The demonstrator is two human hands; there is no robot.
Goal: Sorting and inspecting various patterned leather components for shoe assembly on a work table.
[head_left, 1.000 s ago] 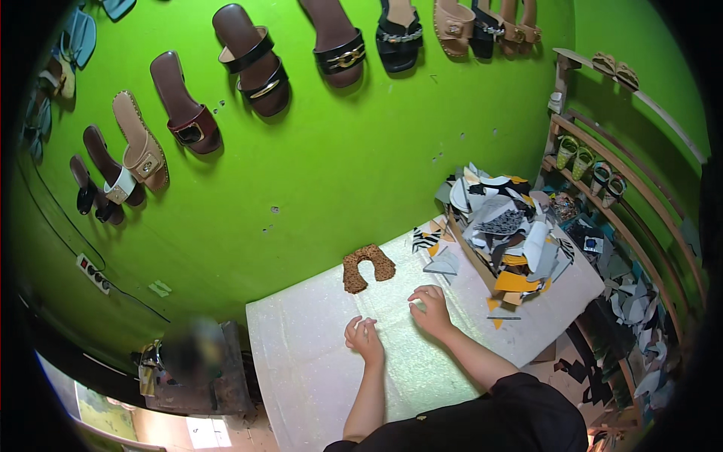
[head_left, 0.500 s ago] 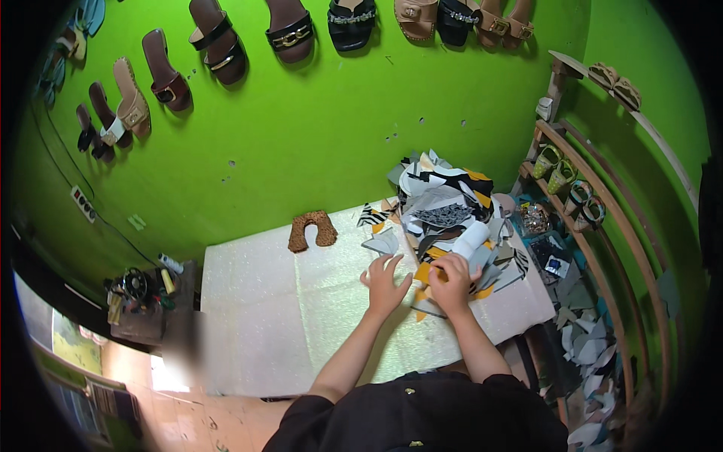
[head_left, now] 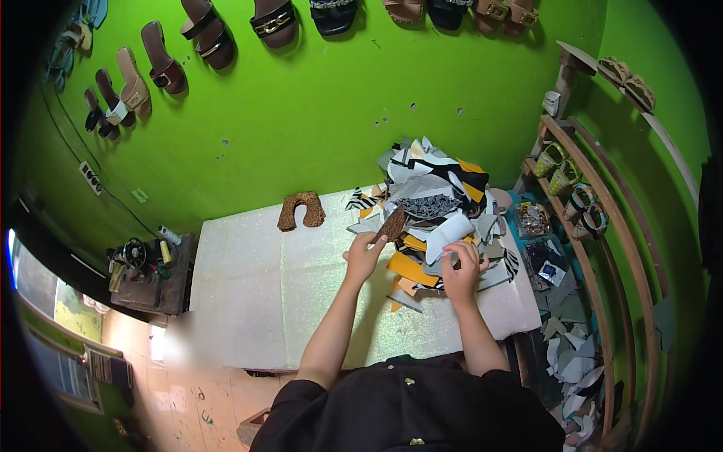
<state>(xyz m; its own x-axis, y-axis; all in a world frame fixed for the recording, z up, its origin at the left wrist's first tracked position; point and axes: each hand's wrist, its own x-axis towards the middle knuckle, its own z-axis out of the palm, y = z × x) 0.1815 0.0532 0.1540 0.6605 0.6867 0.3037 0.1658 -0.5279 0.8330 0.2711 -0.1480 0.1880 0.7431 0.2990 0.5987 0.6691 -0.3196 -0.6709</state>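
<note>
We observe the left hand (head_left: 364, 256), forearm extended over the counter (head_left: 256, 301), pinching one brown textured cut piece (head_left: 392, 224) between thumb and fingers, raised at the left margin of the scrap pile (head_left: 440, 207). The right hand (head_left: 461, 273) lies fingers-down on the pile's near side, touching a white strip (head_left: 446, 237); we cannot tell whether it grasps it. The pile fills the counter's far right corner. One brown horseshoe-shaped piece (head_left: 300, 210) lies at the far edge. The counter's left half is open surface.
</note>
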